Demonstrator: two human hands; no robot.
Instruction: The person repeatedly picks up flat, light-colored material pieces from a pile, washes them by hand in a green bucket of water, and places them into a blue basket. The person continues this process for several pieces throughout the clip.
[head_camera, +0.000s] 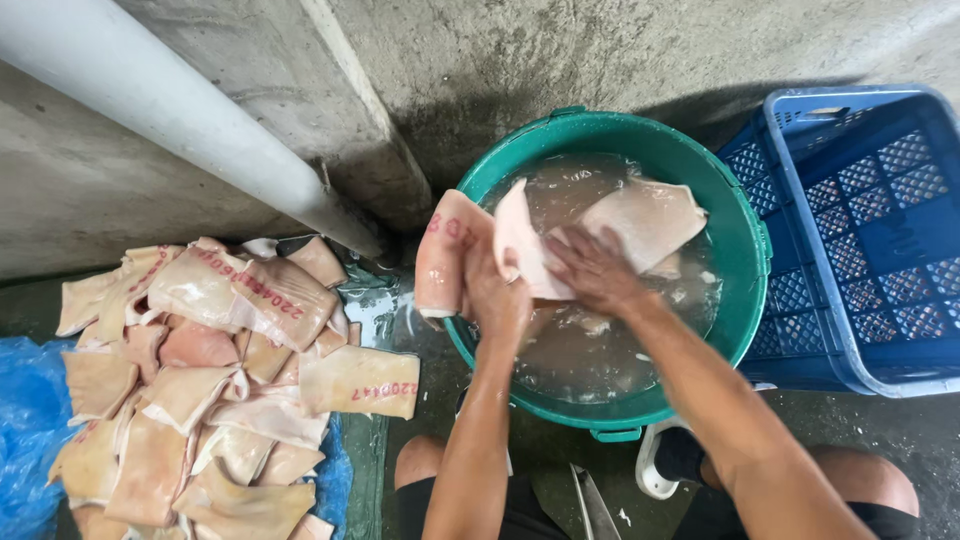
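Pork skin (522, 245), a pale wet piece, was held over the green basin (745, 250) of cloudy water, the left hand (495, 295) in a clenched grip on its lower edge and the right hand (592, 268) pressing on it, fingers spread. Another stamped piece (445, 250) draped over the basin's rim. More pieces (215, 390) lay heaped on blue plastic sheeting (25, 420) to the left; a blue crate (870, 230) stood just right.

Rough concrete corner in flat daylight

A grey concrete wall (560, 50) with a slanting ledge (330, 110) meets a wet, dark floor (900, 430). A pale pipe (170, 110) runs diagonally down the wall. Damp stains darken the concrete, and a soft shadow lies along the wall's foot.
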